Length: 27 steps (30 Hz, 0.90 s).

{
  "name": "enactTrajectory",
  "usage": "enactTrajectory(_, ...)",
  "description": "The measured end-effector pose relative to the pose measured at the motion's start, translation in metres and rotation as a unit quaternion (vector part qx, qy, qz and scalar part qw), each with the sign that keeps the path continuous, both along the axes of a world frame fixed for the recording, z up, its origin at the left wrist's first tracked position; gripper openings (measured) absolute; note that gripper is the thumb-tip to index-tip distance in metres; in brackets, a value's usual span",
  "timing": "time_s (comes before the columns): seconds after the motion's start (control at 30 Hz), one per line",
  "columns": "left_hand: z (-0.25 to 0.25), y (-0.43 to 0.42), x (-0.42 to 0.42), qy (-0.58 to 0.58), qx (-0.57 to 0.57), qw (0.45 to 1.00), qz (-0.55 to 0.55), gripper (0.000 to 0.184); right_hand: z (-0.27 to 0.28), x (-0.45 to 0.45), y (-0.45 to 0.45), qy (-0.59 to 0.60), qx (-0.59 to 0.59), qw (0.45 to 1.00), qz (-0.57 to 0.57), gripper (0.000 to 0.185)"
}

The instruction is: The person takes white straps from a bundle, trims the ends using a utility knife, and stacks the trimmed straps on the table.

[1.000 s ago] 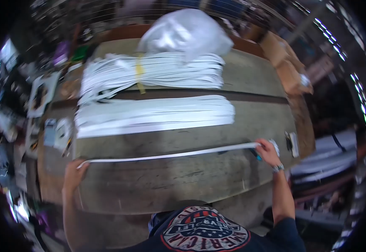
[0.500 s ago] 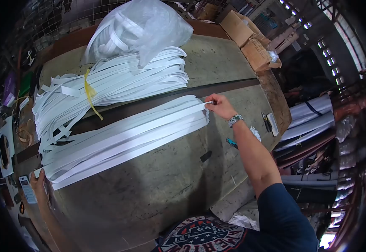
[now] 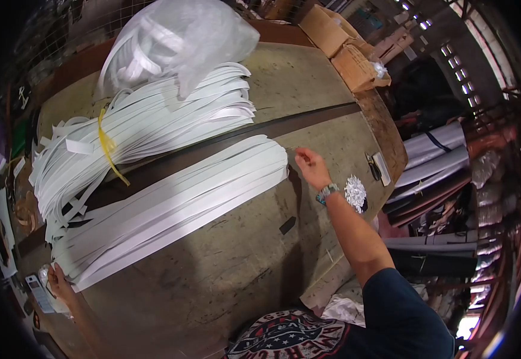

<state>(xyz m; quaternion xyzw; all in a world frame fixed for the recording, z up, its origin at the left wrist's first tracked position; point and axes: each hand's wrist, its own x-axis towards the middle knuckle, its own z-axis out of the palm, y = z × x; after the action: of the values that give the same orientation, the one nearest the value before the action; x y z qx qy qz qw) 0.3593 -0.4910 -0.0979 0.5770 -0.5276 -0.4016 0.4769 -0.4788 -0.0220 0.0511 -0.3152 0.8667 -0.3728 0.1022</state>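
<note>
A long layered stack of flat white strips (image 3: pixel 176 206) lies slantwise across the table in front of me. At its left end, my left hand (image 3: pixel 61 286) is closed, with its fingertips at the strip ends; they seem to pinch one strip, partly hidden. My right hand (image 3: pixel 313 169) hovers just beyond the stack's right end, apart from it. Its fingers are loosely bent with nothing visible in them. Behind the stack lies a larger bundle of white strips (image 3: pixel 170 116), bound by a yellow tie (image 3: pixel 106 143).
A clear plastic bag (image 3: pixel 212 42) of white strips rests behind the bundle. Cardboard boxes (image 3: pixel 356 66) stand at the far right corner. White scraps (image 3: pixel 355 191), pliers (image 3: pixel 372 166) and a dark flat piece (image 3: pixel 287 225) lie on the table (image 3: pixel 212 275). A phone (image 3: pixel 38 288) is near my left hand.
My right hand has let go of the strip end and moved slightly right and down, off the stack. The top strip now lies flat on the others. My left hand stays at the left end.
</note>
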Motion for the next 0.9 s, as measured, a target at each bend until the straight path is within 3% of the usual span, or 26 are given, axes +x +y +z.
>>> enactTrajectory(0.03, -0.008, -0.004, 0.006, -0.006, -0.002, 1.000, 0.007, 0.044, 0.001, 0.017, 0.012, 0.030, -0.012, 0.999, 0.005, 0.035)
enactTrajectory(0.1, -0.010, -0.005, 0.003, -0.073, -0.043, 0.996, 0.026, 0.043, 0.006, 0.053, 0.052, 0.207, 0.051, 0.976, 0.033, 0.041)
enactTrajectory(0.13, -0.004, 0.000, 0.008, -0.113, -0.063, 0.991, 0.046, 0.043, 0.003, 0.077, 0.073, 0.213, 0.068, 0.975, 0.008, 0.046)
enactTrajectory(0.2, 0.036, 0.026, -0.027, -0.158, -0.109, 0.974, 0.119, 0.042, 0.008, 0.133, 0.110, 0.281, 0.152, 0.948, -0.014, 0.051)
enactTrajectory(0.27, 0.101, 0.058, -0.088, -0.243, -0.143, 0.950, 0.137, 0.042, -0.019, 0.188, 0.162, 0.236, 0.168, 0.957, -0.011, 0.059)
enactTrajectory(0.33, 0.129, 0.072, -0.139, -0.309, -0.219, 0.922, 0.085, 0.037, -0.037, 0.219, 0.187, 0.195, 0.203, 0.959, -0.020, 0.061)
enactTrajectory(0.43, 0.174, 0.080, -0.229, -0.314, -0.288, 0.897, -0.117, 0.024, -0.040, 0.234, 0.197, 0.166, 0.240, 0.955, -0.045, 0.062)
enactTrajectory(0.5, 0.173, 0.074, -0.291, -0.260, -0.345, 0.873, -0.226, 0.019, -0.041, 0.232, 0.197, 0.170, 0.241, 0.954, -0.050, 0.062)
enactTrajectory(0.67, 0.180, 0.052, -0.426, -0.275, -0.251, 0.858, -0.353, 0.022, -0.041, 0.231, 0.197, 0.153, 0.251, 0.954, -0.062, 0.062)
enactTrajectory(0.77, 0.151, 0.027, -0.482, -0.338, -0.405, 0.805, -0.272, 0.033, -0.042, 0.229, 0.197, 0.150, 0.254, 0.953, -0.069, 0.062)
enactTrajectory(0.9, 0.135, 0.021, -0.508, -0.482, -0.389, 0.748, -0.241, 0.048, -0.044, 0.229, 0.196, 0.149, 0.224, 0.961, -0.062, 0.063)
